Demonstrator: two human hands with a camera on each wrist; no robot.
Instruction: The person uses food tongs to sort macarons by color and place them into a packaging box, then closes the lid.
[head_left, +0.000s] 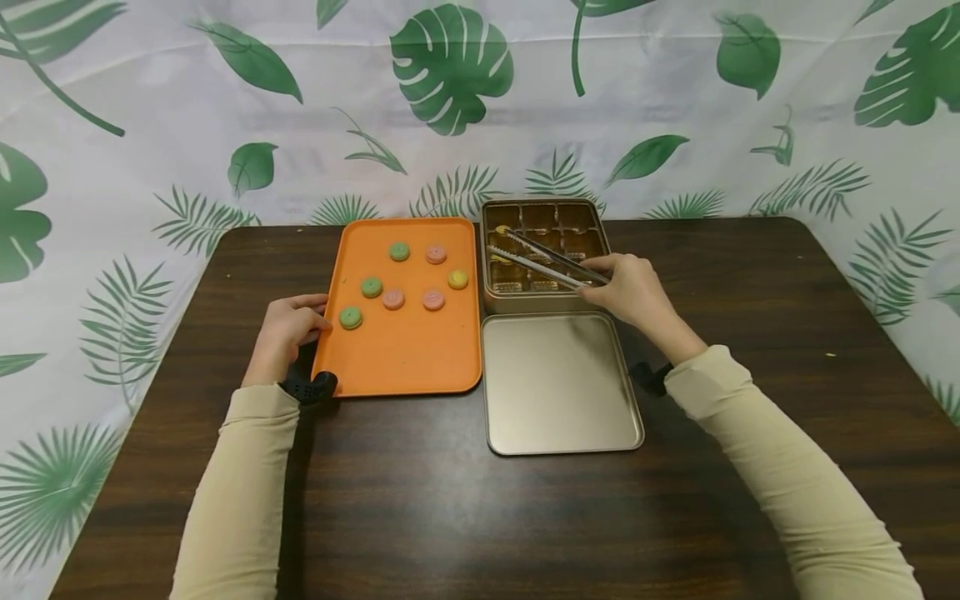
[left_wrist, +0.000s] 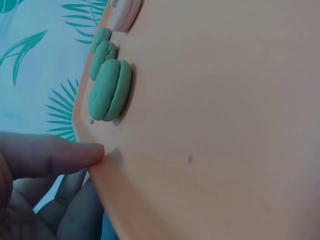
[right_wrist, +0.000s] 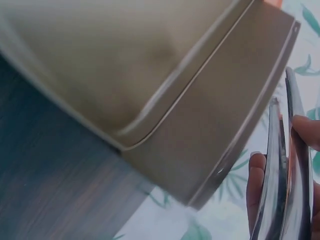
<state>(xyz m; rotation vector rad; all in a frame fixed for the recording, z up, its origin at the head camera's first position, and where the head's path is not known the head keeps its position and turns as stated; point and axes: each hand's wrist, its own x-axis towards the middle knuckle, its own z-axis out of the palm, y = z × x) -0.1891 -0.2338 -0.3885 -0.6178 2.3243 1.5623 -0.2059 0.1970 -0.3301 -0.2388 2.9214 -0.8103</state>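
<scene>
My left hand holds the left rim of an orange tray, one fingertip resting on the rim and the other fingers curled outside it. On the tray lie several macarons: green, pink and one yellow macaron. My right hand grips metal tongs near their rear end. Their arms stand apart over a gold tin with a divided insert. Bits of yellow show in the left-hand compartments beside the tong tips, partly hidden by the tongs.
A flat metal lid lies in front of the tin, right of the tray. Everything stands on a dark wooden table. A leaf-printed cloth hangs behind the table. A small yellow crumb lies at the right.
</scene>
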